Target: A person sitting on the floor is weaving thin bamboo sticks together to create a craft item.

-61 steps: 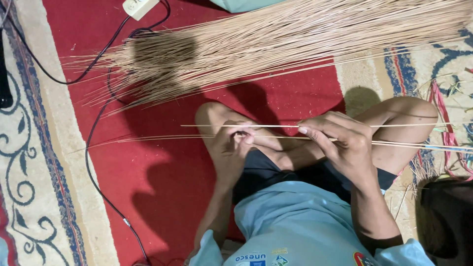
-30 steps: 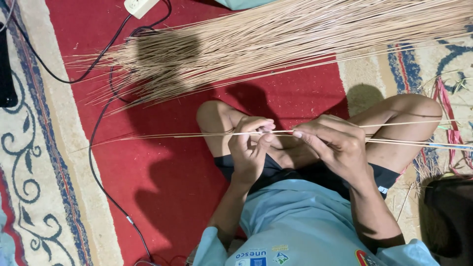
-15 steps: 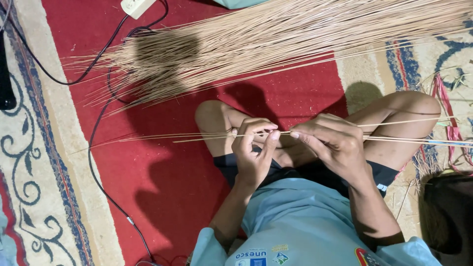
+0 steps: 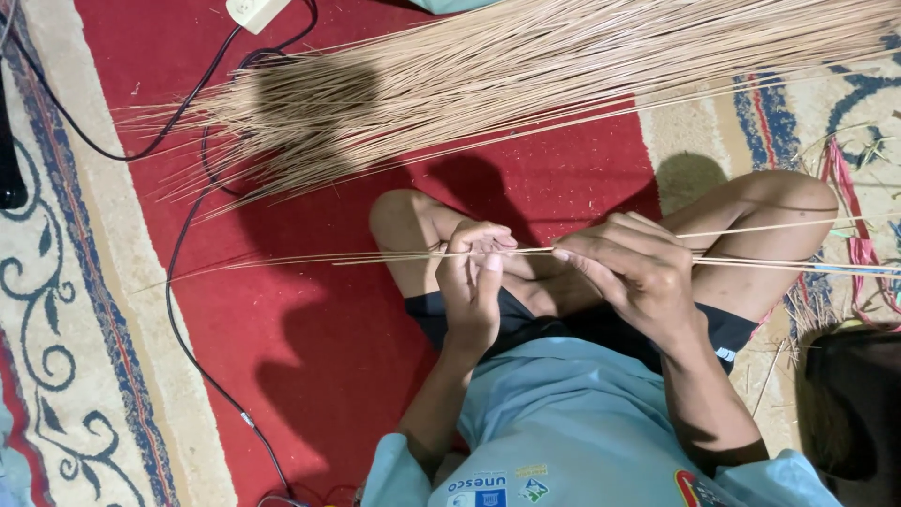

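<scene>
At frame centre the left hand (image 4: 474,282) and right hand (image 4: 638,272) pinch a few thin tan palm-leaf sticks (image 4: 375,258); bare red patterned carpet (image 4: 310,366) lies lower left; the big tan stick bundle (image 4: 526,75) fills the top edge.

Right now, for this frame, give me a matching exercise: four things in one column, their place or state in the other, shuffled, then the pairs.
Things:
1. left hand
2. right hand
3. big heap of thin sticks
4. black cable

Places or states:
A. spread across the red carpet beyond the knees
B. pinches the few held sticks from the right
C. runs over the carpet at the left
D. grips the held sticks near the middle, thumb up

Pairs: 1-D, 2-B, 3-A, 4-C
</scene>
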